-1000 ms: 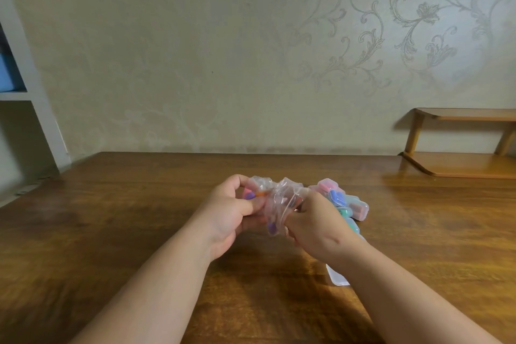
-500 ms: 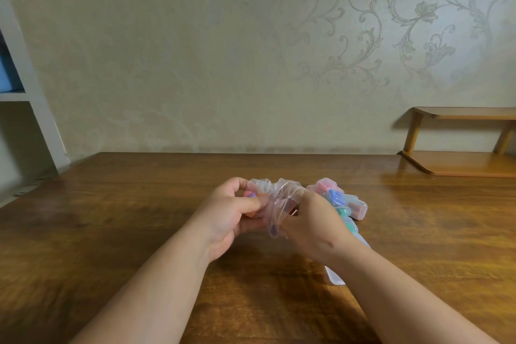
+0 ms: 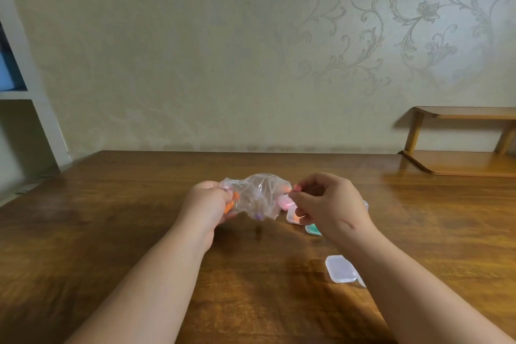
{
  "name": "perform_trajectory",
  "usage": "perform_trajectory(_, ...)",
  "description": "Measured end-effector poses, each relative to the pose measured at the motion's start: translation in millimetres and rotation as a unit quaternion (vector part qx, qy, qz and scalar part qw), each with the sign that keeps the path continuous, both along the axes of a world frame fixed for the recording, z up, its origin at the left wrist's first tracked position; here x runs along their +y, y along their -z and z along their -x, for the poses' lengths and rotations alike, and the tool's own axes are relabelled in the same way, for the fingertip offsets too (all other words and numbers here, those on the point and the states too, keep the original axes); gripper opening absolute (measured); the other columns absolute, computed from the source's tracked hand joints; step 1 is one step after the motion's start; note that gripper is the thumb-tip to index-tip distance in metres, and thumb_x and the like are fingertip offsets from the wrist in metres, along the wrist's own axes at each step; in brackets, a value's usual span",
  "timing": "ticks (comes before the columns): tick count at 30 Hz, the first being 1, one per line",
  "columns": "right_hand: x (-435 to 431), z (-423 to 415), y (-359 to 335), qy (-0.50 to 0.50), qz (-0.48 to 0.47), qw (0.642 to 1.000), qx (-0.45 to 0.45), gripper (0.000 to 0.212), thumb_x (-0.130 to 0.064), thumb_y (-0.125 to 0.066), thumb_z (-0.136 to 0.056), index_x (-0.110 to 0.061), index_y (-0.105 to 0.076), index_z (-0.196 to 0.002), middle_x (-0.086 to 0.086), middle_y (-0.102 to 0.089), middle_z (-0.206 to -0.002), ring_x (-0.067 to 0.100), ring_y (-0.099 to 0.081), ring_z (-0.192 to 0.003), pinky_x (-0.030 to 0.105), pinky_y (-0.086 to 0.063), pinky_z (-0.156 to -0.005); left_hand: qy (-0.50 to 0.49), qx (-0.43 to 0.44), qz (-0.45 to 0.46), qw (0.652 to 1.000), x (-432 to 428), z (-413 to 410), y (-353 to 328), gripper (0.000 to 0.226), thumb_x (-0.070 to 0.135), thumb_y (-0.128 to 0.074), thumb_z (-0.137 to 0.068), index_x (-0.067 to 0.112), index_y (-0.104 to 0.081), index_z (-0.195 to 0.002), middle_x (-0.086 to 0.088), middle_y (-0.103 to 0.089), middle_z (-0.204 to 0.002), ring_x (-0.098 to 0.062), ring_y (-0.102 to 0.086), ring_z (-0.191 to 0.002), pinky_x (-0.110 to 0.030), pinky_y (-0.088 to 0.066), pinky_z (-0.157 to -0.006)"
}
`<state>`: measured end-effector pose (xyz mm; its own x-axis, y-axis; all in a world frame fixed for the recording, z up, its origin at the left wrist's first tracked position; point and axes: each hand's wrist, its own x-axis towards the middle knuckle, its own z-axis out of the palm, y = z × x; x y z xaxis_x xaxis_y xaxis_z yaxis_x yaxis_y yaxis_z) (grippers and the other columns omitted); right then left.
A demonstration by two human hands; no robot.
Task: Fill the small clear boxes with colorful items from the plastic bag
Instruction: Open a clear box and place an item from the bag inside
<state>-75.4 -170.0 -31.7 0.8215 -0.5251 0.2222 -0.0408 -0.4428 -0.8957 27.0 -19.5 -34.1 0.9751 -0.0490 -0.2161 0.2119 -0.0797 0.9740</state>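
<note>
While the left hand (image 3: 208, 204) keeps its fingers clamped round one end of the plastic bag (image 3: 259, 195), the right hand (image 3: 329, 204) pinches the other end, thumb against forefinger. And they've pulled apart! A second ago both were bunched together on it; now the film stretches between them, with orange and purple items (image 3: 234, 200) showing through. My read: the mouth is being worked open, so nothing's out yet. Filled small clear boxes (image 3: 293, 216) sit on the surface (image 3: 111, 232) just behind the right hand, and an empty box (image 3: 340, 268) lies beside that forearm. No writing readable anywhere.
</note>
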Motion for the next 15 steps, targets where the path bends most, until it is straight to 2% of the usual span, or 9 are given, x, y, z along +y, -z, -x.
perform_trajectory(2, -4, 1, -2, 0.003, 0.001, 1.000, 0.014, 0.002, -0.021, -0.071, -0.085, -0.022, -0.070, -0.083, -0.003, -0.072, -0.067, 0.012, -0.070, -0.062, 0.036, -0.062, -0.062, -0.020, -0.010, -0.086, 0.996, 0, -3, 1, 0.008, 0.004, -0.056, -0.097, 0.008, -0.061, -0.102, -0.007, -0.055, -0.084, -0.026, -0.060, -0.089, -0.045, -0.057, -0.089)
perform_trajectory(4, -8, 2, -5, 0.002, -0.003, 1.000, 0.021, 0.004, -0.020, -0.071, -0.085, -0.023, -0.069, -0.086, -0.003, -0.073, -0.073, 0.010, -0.070, -0.066, 0.033, -0.061, -0.062, -0.032, -0.025, -0.183, 0.982, 1, -4, 2, 0.002, 0.009, -0.061, -0.095, 0.011, -0.059, -0.095, -0.006, -0.053, -0.081, -0.024, -0.057, -0.081, -0.040, -0.056, -0.078)
perform_trajectory(6, -10, 4, -7, 0.006, -0.002, 1.000, 0.021, 0.004, -0.019, -0.069, -0.085, -0.024, -0.069, -0.085, -0.003, -0.073, -0.074, 0.011, -0.069, -0.069, 0.032, -0.059, -0.062, -0.031, -0.017, -0.221, 0.975, 1, -5, 2, 0.007, 0.011, -0.066, -0.091, 0.009, -0.060, -0.091, -0.007, -0.054, -0.079, -0.021, -0.052, -0.071, -0.033, -0.045, -0.060)
perform_trajectory(8, -11, 5, -9, 0.004, -0.011, 1.000, 0.025, 0.005, -0.018, -0.068, -0.086, -0.023, -0.069, -0.088, -0.003, -0.072, -0.079, 0.010, -0.065, -0.070, 0.027, -0.051, -0.055, -0.032, -0.010, -0.224, 0.974, 2, -6, 2, 0.019, 0.012, -0.071, -0.086, 0.007, -0.066, -0.104, -0.007, -0.056, -0.080, -0.019, -0.052, -0.069, -0.031, -0.040, -0.054)
perform_trajectory(10, -11, 5, -9, -0.002, -0.012, 0.999, 0.035, 0.005, -0.020, -0.068, -0.087, -0.022, -0.068, -0.091, -0.003, -0.070, -0.084, 0.010, -0.062, -0.071, 0.024, -0.046, -0.054, -0.036, -0.046, -0.208, 0.976, 3, -10, 9, 0.045, 0.011, -0.070, -0.086, 0.013, -0.056, -0.128, -0.004, -0.054, -0.095, -0.016, -0.052, -0.073, -0.030, -0.045, -0.056)
perform_trajectory(11, -11, 4, -9, -0.003, -0.010, 0.999, 0.038, 0.005, -0.020, -0.069, -0.087, -0.022, -0.068, -0.091, -0.003, -0.070, -0.085, 0.010, -0.061, -0.071, 0.023, -0.045, -0.054, -0.042, -0.068, -0.204, 0.976, 5, -10, 12, 0.051, 0.011, -0.067, -0.087, 0.017, -0.048, -0.134, -0.003, -0.051, -0.102, -0.016, -0.051, -0.076, -0.032, -0.050, -0.060)
perform_trajectory(13, -11, 4, -8, -0.005, -0.009, 0.999, 0.037, 0.004, -0.020, -0.069, -0.087, -0.022, -0.069, -0.090, -0.003, -0.070, -0.084, 0.011, -0.062, -0.070, 0.021, -0.047, -0.051, -0.063, -0.106, -0.207, 0.971, 8, -10, 15, 0.049, 0.011, -0.061, -0.089, 0.024, -0.044, -0.133, -0.003, -0.050, -0.110, -0.020, -0.055, -0.086, -0.038, -0.057, -0.072)
perform_trajectory(15, -11, 3, -7, -0.003, -0.010, 0.999, 0.033, 0.003, -0.020, -0.070, -0.087, -0.022, -0.069, -0.089, -0.004, -0.070, -0.082, 0.012, -0.064, -0.070, 0.020, -0.050, -0.052, -0.072, -0.153, -0.217, 0.961, 9, -8, 15, 0.040, 0.012, -0.057, -0.090, 0.029, -0.048, -0.126, -0.001, -0.053, -0.121, -0.022, -0.056, -0.098, -0.040, -0.057, -0.077)
